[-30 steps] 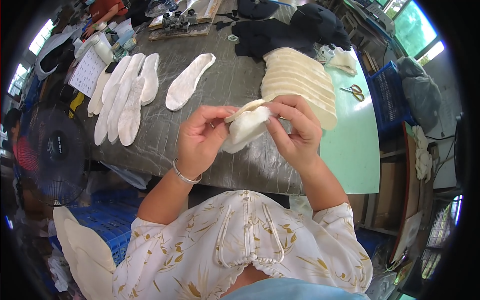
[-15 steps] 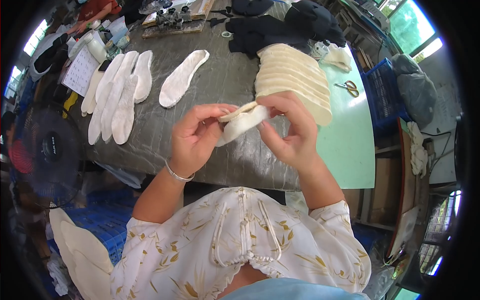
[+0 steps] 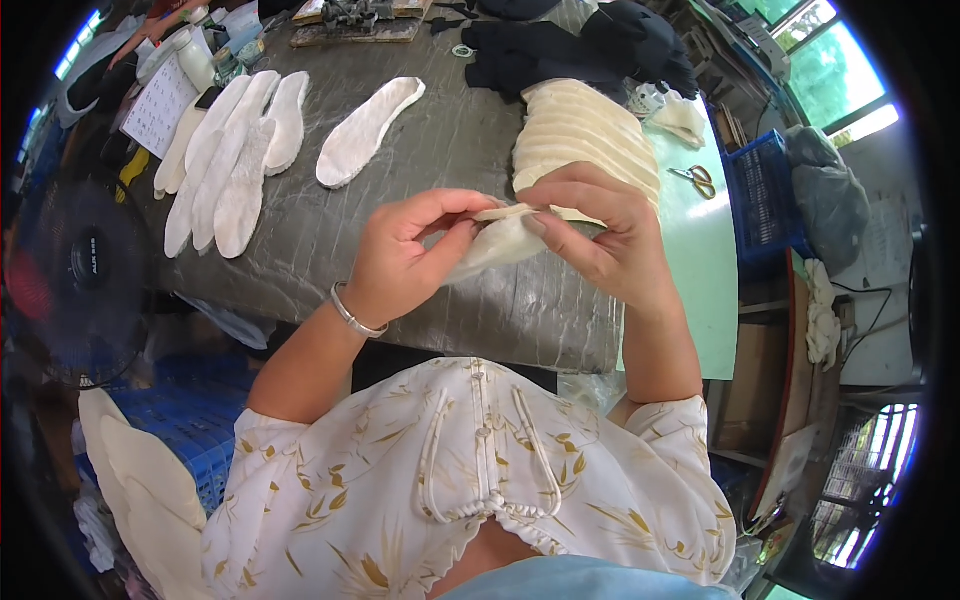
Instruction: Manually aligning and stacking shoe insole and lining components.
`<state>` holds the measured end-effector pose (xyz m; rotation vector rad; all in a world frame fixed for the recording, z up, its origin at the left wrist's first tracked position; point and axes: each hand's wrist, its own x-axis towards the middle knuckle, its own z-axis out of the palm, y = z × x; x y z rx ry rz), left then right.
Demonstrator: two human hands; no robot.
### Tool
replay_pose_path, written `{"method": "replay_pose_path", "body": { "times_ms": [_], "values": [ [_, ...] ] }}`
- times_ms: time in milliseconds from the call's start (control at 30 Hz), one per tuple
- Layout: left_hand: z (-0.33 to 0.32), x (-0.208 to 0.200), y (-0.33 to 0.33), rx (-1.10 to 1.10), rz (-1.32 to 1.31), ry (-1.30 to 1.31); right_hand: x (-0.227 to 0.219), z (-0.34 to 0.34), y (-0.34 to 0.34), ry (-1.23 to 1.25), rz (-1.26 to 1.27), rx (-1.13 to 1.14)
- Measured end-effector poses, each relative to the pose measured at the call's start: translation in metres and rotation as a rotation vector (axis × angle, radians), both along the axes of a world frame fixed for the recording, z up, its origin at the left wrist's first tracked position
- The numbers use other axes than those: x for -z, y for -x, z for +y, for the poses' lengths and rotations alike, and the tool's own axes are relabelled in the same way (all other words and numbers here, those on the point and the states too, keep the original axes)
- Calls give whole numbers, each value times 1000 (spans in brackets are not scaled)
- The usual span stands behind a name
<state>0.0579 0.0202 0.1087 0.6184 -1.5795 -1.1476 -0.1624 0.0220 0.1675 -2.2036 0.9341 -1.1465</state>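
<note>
Over the near part of the dark table, both hands pinch a cream fleece insole (image 3: 500, 246), its edge turned up and its fluffy side showing below. My left hand (image 3: 412, 245) grips the left end between thumb and fingers. On the right, my right hand (image 3: 605, 232) pinches the upper edge, thumb in front and fingers behind. Part of the insole is hidden by the fingers. Beyond the hands a single white fleece insole (image 3: 366, 135) lies flat. Just behind my right hand is an overlapping row of cream insoles (image 3: 585, 125).
Several fleece insoles (image 3: 240, 165) lie at the left, near a written sheet (image 3: 158, 112). Scissors (image 3: 697, 181) rest on the green mat (image 3: 705, 290). Black cloth (image 3: 540, 52) is heaped at the back. A fan (image 3: 90, 260) stands left, and a blue crate (image 3: 768, 185) right.
Both hands have shifted their grip along the insole's edge. The right hand has moved slightly right, and more of the fluffy side shows. The view has tilted a little.
</note>
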Motion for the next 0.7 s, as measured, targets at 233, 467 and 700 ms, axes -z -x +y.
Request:
{"method": "replay_pose_path", "body": {
  "times_ms": [233, 467, 700],
  "values": [
    [0, 0, -4, 211, 23, -130, 14, 5, -1, 54, -6, 30],
    [9, 26, -3, -38, -90, 259, 44, 8, 8, -109, -248, 27],
    [17, 37, 13, -239, -91, 280, 55, 9, 9, -102, -241, 37]
  ]
}}
